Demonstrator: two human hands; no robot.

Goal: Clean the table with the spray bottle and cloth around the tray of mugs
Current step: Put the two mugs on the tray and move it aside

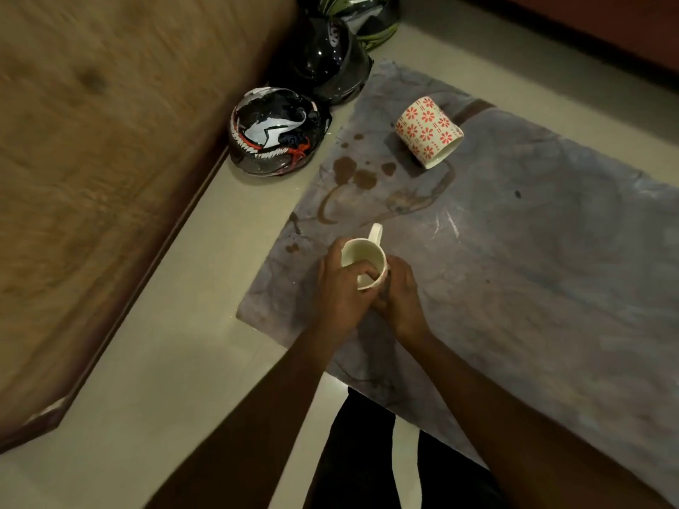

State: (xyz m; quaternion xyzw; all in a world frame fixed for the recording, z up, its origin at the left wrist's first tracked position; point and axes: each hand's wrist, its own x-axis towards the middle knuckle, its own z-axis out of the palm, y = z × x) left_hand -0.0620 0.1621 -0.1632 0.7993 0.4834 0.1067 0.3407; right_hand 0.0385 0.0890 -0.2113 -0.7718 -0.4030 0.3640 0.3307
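No readable words, labels or numbers appear anywhere. The mug (429, 131) lying on its side bears only a red flower pattern.

Both hands (367, 288) around white mug (363, 264)

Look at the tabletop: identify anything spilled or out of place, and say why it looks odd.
Brown puddles and a smeared trail stain the table near its far left corner. The floral mug lies tipped on its side beside them. Both hands, left hand and right hand, hold a white mug.

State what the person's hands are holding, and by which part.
Both hands, left and right, clasp a white mug by its body; the handle is free.
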